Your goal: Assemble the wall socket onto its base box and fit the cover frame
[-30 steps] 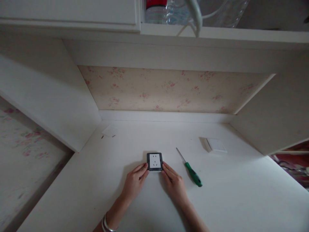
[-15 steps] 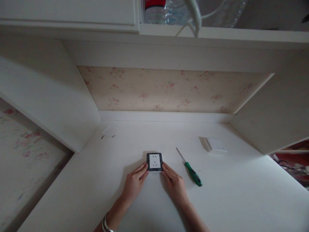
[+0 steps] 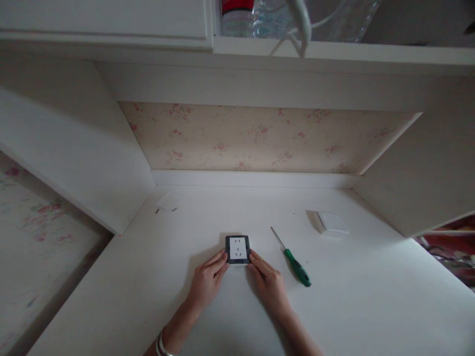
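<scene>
A wall socket (image 3: 238, 248) with a white face and a dark frame is held between my two hands, low over the white desktop. My left hand (image 3: 208, 277) grips its left edge with the fingers pressed together. On the opposite edge, my right hand (image 3: 267, 279) pinches it in the same way. The slotted face points up towards me. A screwdriver (image 3: 297, 267) with a green handle lies just right of my right hand, its metal tip pointing away to the upper left.
White desktop (image 3: 230, 212) spreads around the hands, with side panels left and right. Towards the back right rests a white switch-like block (image 3: 332, 222). A thin white square plate (image 3: 168, 201) and two small dark screw-like pieces lie back left. Overhead, a white cable (image 3: 300, 24) hangs from the shelf.
</scene>
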The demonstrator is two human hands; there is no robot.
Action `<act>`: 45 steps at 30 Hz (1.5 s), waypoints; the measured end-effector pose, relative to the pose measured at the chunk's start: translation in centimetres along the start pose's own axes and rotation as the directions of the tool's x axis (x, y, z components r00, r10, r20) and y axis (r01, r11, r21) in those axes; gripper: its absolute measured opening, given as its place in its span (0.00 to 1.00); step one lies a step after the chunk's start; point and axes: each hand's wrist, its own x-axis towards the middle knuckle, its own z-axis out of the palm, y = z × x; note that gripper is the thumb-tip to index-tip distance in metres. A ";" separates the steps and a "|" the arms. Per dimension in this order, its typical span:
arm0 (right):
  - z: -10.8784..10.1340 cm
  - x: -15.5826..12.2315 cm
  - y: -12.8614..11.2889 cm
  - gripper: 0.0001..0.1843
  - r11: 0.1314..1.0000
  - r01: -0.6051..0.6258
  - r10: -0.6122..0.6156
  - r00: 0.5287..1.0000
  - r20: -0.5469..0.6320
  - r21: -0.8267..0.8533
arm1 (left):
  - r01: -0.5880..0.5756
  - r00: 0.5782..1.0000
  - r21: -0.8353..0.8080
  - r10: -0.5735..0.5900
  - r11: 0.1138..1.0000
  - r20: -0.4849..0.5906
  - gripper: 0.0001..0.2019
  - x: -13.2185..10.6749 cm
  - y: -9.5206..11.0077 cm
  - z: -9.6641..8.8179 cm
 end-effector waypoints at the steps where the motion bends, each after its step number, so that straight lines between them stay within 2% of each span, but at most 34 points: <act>1: 0.0 0.0 0.0 0.17 1.000 -0.006 0.006 1.000 -0.004 -0.001 | 0.001 1.000 -0.001 -0.001 1.000 0.001 0.15 0.0 0.0 0.0; 9: -0.2 0.0 -0.1 0.18 0.999 -0.037 0.038 0.999 0.010 -0.025 | 0.001 1.000 -0.027 -0.001 1.000 -0.023 0.15 0.0 0.3 -0.1; 14: -0.2 0.0 -0.5 0.20 0.996 -0.080 0.079 0.997 -0.009 -0.050 | 0.109 0.994 -0.118 -0.112 0.987 -0.018 0.15 0.1 0.6 -0.1; 17: -0.4 0.0 -1.0 0.24 0.992 -0.120 0.122 0.992 0.024 -0.046 | 0.190 0.982 -0.192 -0.189 0.963 0.027 0.19 0.3 0.8 -0.4; 20: -0.4 0.0 -1.2 0.26 0.991 -0.120 0.123 0.991 0.056 -0.056 | 0.241 0.971 -0.260 -0.232 0.935 0.065 0.29 0.9 0.6 -0.8; 24: -0.1 0.1 -0.8 0.27 0.992 -0.097 0.101 0.994 0.048 -0.081 | 0.226 0.967 -0.314 -0.172 0.922 0.189 0.44 2.4 -0.3 -1.5; 28: 0.2 0.0 0.0 0.26 0.994 -0.054 0.058 0.998 0.040 -0.093 | 0.247 0.917 -0.281 -0.130 0.927 0.376 0.46 4.2 -1.0 -2.4; 30: 0.2 0.0 0.2 0.25 0.995 -0.039 0.044 0.998 0.050 -0.095 | 0.243 0.903 -0.261 -0.119 0.934 0.414 0.44 4.8 -1.1 -2.7; 45: 0.2 0.0 0.0 0.23 0.994 -0.045 0.049 0.998 0.042 -0.104 | 0.239 0.925 -0.285 -0.128 0.928 0.356 0.41 4.6 -1.4 -2.3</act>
